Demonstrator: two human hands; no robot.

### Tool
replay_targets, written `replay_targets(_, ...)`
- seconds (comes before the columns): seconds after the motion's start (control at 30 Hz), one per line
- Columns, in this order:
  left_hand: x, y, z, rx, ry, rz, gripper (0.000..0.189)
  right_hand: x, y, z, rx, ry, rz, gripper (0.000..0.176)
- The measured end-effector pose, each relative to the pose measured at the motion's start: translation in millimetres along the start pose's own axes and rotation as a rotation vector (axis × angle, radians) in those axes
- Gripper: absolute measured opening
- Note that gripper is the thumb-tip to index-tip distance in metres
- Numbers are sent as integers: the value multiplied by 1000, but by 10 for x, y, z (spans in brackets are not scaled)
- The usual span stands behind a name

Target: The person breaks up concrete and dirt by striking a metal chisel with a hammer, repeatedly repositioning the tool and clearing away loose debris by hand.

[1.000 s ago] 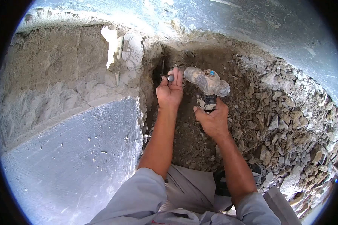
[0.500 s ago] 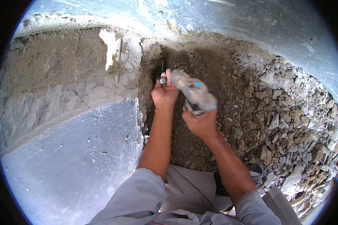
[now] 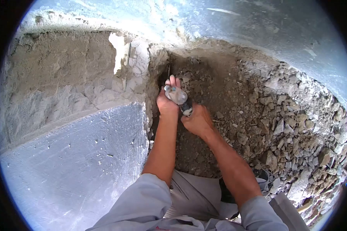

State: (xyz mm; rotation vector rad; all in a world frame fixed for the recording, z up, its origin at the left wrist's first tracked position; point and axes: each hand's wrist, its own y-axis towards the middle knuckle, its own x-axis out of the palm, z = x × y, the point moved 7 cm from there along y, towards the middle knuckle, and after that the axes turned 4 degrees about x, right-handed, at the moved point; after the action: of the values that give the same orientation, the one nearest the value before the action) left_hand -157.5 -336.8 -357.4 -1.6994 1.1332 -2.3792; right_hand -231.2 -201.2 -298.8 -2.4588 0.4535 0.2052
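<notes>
My left hand (image 3: 167,104) is closed around a metal chisel (image 3: 168,69), low in the pit beside the broken wall edge. The chisel's thin shaft shows beyond the fingertips, while its struck end is hidden under the hammer. My right hand (image 3: 198,121) grips a short-handled hammer (image 3: 176,95) by its dark handle. The hammer's pale, dusty head overlaps my left palm and fingers in this view, right at the chisel's end.
Broken stones and rubble (image 3: 281,131) slope up on the right. A grey painted wall face (image 3: 77,154) stands at left, below rough exposed plaster (image 3: 65,57). A curved painted surface (image 3: 258,27) spans the top. My legs (image 3: 192,192) are close below.
The hammer has swung down and left from its raised, blurred position onto the chisel's end. My right hand moved left with it; my left hand stays at the same spot.
</notes>
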Motion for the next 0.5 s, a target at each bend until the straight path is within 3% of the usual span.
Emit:
replay_targets(0.03,-72,22,38,80,95,162,37,-53,-5,-13,4,26,24,38)
replay_targets(0.13,-130,15,-16,-10,38,171,43,-72,-127,13,19,97,50,38)
replay_targets(0.17,-143,0,-59,-17,13,121,43,-120,-190,-6,-62,194,105,38)
replay_targets(0.23,19,-165,-154,72,131,270,42,-189,-337,-31,-222,390,203,37)
replay_targets(0.27,61,-238,-160,115,188,346,42,-242,-383,-76,-319,344,311,37)
replay_targets(0.33,-97,-120,-66,43,163,219,37,-356,-515,-140,-507,243,538,36)
replay_targets(0.4,-209,15,-42,-41,128,80,34,-138,-217,102,-285,174,334,34)
replay_targets(0.47,-163,-37,-88,30,154,227,35,-16,48,233,49,-2,71,34)
replay_targets(0.5,-142,-44,-105,39,164,253,38,-92,11,180,13,40,66,34)
